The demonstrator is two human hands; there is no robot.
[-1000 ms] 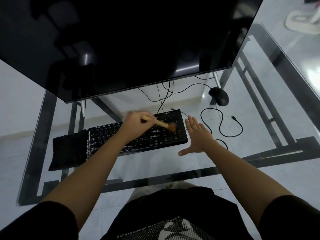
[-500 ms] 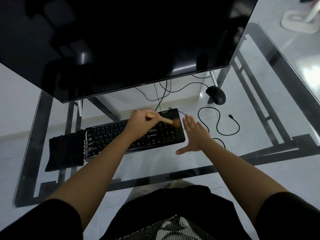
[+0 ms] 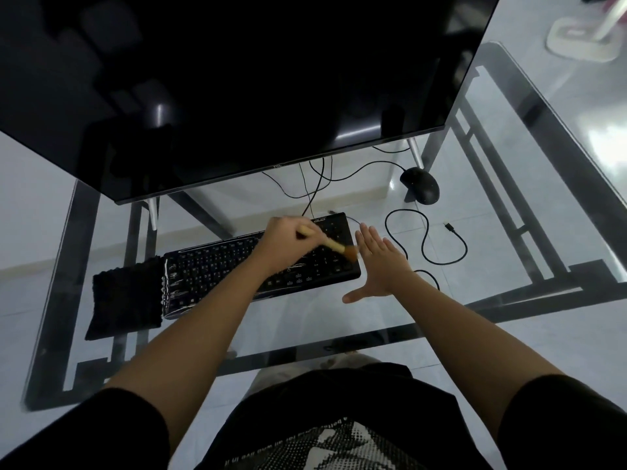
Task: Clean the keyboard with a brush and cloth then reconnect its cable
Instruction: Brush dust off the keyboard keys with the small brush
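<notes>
A black keyboard (image 3: 217, 269) lies on the glass table (image 3: 339, 320) below the monitor. My left hand (image 3: 283, 240) grips a small wooden brush (image 3: 334, 245); its bristles rest on the keys at the keyboard's right end. My right hand (image 3: 381, 266) lies flat and open on the glass, fingers against the keyboard's right edge. A black cloth (image 3: 127, 293) sits on the table, touching the keyboard's left end. The keyboard's black cable (image 3: 425, 239) loops loosely to the right, its plug (image 3: 449, 226) lying free on the glass.
A large black monitor (image 3: 237, 89) fills the upper view, standing on thin metal legs. A black mouse (image 3: 420, 184) rests at the back right. Other cables hang behind the keyboard. A white stand base (image 3: 580, 42) sits on the floor far right.
The brush head has swept rightward along the keyboard, from the middle-right keys to the right edge near my right hand. My right hand has stayed flat beside the keyboard.
</notes>
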